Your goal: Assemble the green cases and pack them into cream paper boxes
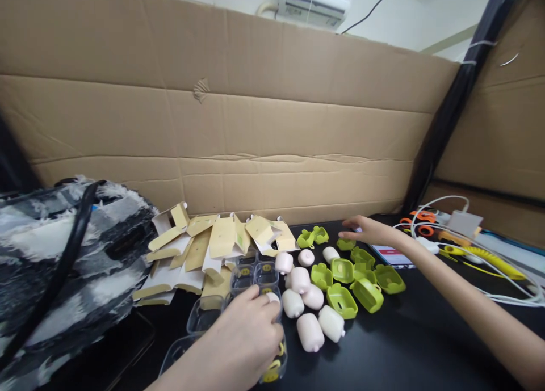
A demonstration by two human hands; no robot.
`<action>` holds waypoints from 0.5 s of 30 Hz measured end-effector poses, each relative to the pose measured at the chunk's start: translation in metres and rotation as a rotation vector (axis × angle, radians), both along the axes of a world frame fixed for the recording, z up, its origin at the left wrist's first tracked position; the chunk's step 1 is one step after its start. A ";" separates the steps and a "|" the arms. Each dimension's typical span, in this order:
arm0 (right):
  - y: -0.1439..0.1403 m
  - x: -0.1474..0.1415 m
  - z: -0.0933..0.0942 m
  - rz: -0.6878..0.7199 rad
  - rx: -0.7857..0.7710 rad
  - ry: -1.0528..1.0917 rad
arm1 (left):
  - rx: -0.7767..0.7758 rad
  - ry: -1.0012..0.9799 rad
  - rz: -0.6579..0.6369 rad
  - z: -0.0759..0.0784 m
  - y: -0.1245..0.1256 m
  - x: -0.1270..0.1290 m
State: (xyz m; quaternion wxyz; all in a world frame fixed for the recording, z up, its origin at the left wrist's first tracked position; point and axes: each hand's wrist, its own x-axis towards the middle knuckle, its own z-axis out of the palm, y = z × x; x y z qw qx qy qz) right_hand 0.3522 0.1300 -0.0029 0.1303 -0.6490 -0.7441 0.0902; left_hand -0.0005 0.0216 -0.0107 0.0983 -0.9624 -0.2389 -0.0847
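Reaching across the black tabletop (pixel 417 345), your right hand (pixel 369 230) lies flat, fingers loosely together, tips just beside a small lime-green plastic shell (pixel 346 244) at the far edge of the green cluster. Your left hand (pixel 247 329) — nearer you — curls over clear plastic blister trays (pixel 251 277), fingers bent; whether they pinch anything is hidden. Pale pink rounded capsules (pixel 310 331) lie between both hands.
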 end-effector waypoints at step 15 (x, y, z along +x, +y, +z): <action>-0.025 0.002 0.023 0.003 0.048 -0.034 | -0.281 -0.026 0.152 0.025 -0.001 -0.005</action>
